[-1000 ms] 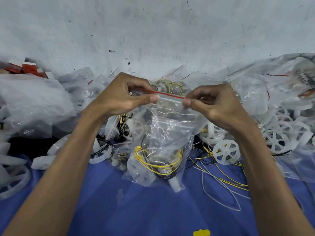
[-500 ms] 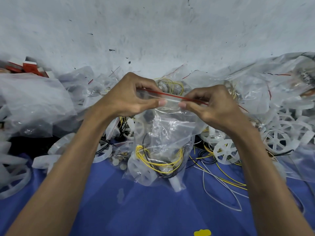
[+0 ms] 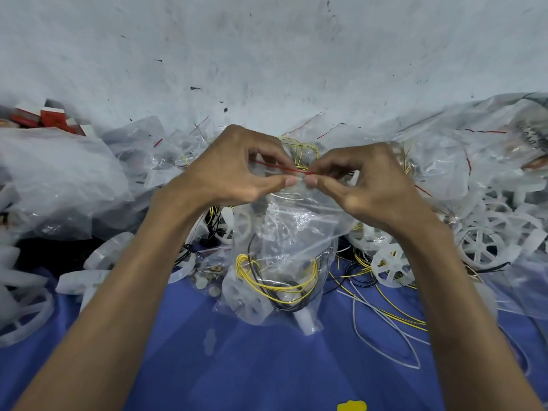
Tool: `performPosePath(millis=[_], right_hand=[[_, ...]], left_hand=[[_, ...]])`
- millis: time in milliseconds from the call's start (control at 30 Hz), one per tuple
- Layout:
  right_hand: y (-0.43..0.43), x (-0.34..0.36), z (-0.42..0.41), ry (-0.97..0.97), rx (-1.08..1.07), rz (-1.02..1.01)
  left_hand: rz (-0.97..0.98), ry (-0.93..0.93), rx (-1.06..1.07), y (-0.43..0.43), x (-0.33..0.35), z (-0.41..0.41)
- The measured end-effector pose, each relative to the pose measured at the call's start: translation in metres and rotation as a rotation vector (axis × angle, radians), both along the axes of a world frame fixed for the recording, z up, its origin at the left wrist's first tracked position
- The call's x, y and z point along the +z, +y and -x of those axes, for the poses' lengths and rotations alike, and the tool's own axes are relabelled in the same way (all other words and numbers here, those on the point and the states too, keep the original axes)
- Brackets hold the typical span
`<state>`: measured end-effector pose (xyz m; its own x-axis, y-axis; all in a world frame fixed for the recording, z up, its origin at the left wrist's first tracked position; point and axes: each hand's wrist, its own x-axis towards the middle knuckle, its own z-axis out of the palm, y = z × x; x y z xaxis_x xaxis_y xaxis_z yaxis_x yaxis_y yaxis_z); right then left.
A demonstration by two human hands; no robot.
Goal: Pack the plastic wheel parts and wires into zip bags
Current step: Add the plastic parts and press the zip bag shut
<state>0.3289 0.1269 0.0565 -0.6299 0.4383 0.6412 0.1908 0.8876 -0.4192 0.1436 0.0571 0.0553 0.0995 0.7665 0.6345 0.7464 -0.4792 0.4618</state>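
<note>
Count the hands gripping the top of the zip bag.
2. The left hand pinches the top edge of the zip bag left of centre. The right hand pinches it right beside the left. No other hand shows.

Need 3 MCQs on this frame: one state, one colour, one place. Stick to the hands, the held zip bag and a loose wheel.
1. The left hand and right hand at the top of the zip bag:
A) both pinch it
B) only the left pinches it
C) both hover clear

2. The strip along the bag's mouth is:
A) green
B) red
C) blue

3. The loose spoked wheel nearest the bag's right side lies:
A) inside the bag
B) in the left hand
C) on the blue cloth

Answers:
1 A, fingertips of both close on the top edge.
2 B, a red line runs between the hands.
3 C, it sits outside the bag.
</note>
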Motion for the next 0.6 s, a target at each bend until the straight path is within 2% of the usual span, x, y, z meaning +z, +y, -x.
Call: performPosePath(millis=[167, 367, 500, 600], right_hand=[[0.003, -0.001, 0.003, -0.062, -0.068, -0.070], [0.003, -0.006, 0.012, -0.103, -0.153, -0.279], [0.009, -0.007, 0.012, -0.041, -0.167, -0.214], [0.020, -0.011, 0.008, -0.132, -0.204, -0.143]], left_hand=[[-0.022, 0.057, 0.004, -0.001, 0.003, -0.007], [-0.049, 0.156, 0.109, 0.004, 0.000, -0.012], [-0.111, 0.135, 0.203, 0.009, -0.002, -0.012], [0.003, 0.026, 0.217, 0.013, -0.005, -0.004]])
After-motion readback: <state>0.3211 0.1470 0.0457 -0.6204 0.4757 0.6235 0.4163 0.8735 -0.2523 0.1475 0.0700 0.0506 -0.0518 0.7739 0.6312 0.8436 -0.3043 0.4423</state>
